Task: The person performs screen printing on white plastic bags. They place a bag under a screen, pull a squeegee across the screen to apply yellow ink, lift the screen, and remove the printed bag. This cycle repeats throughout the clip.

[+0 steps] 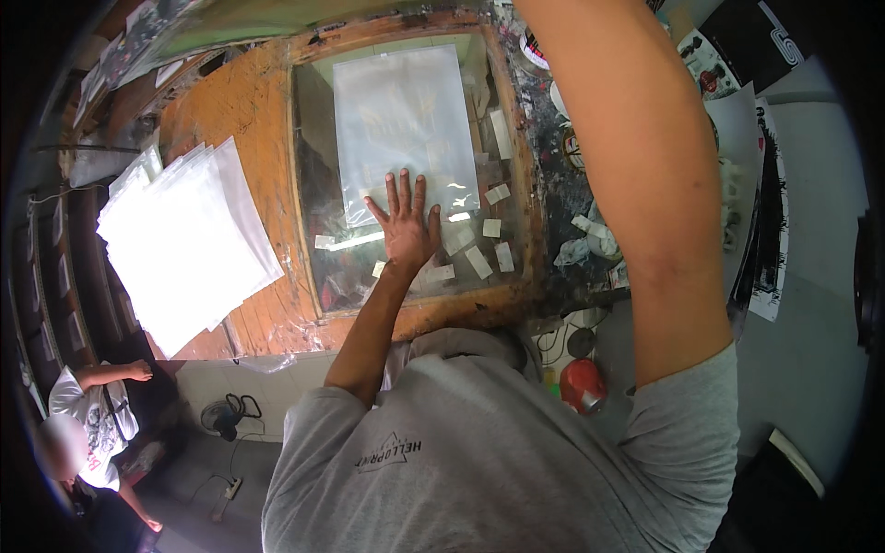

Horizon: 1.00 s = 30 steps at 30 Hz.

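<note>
My left hand (408, 228) lies flat with its fingers spread, pressing on the lower edge of a translucent plastic sheet (401, 111). Faint marks show in the middle of the sheet, and it looks smooth and glossy near its lower right corner. Under it is a glass pane (318, 175) set in a worn wooden table frame (297, 111). Several small pale tape pieces (477, 263) are stuck on the glass around my hand. My right arm stretches up past the top edge of the picture, so the right hand is out of sight.
A fanned stack of white sheets (189, 244) rests on the tabletop at left, overhanging its front edge. Cluttered tubs and crumpled material (573, 251) line the stained right side. A red round object (583, 385) is below the table. Another person (97, 419) is at lower left.
</note>
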Each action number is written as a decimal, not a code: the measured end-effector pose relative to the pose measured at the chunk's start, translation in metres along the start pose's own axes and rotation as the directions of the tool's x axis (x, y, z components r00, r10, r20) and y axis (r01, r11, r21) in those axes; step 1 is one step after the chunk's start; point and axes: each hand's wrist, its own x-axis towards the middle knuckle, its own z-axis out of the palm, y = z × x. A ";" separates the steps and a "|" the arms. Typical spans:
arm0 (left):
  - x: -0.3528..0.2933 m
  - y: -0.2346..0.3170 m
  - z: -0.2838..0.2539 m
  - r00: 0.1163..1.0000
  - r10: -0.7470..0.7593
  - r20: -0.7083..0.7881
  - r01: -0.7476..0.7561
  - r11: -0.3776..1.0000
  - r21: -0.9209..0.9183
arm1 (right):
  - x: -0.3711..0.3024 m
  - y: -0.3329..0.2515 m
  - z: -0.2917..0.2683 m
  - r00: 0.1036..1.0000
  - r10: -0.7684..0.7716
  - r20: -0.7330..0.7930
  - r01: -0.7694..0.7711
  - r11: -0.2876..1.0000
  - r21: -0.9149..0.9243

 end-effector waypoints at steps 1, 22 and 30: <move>0.001 -0.001 0.000 1.000 0.011 0.004 -0.011 1.000 0.001 | 0.012 0.008 0.005 0.999 -0.032 -0.027 0.031 0.998 -0.051; -0.068 0.006 -0.126 0.563 -0.442 0.698 0.299 -0.679 -0.671 | -0.270 0.007 0.260 0.992 -0.084 0.091 0.101 0.974 -0.201; -0.064 -0.007 -0.081 0.446 -0.523 0.726 0.306 -0.673 -0.673 | -0.275 0.022 0.279 0.936 0.031 0.351 -0.041 0.999 0.020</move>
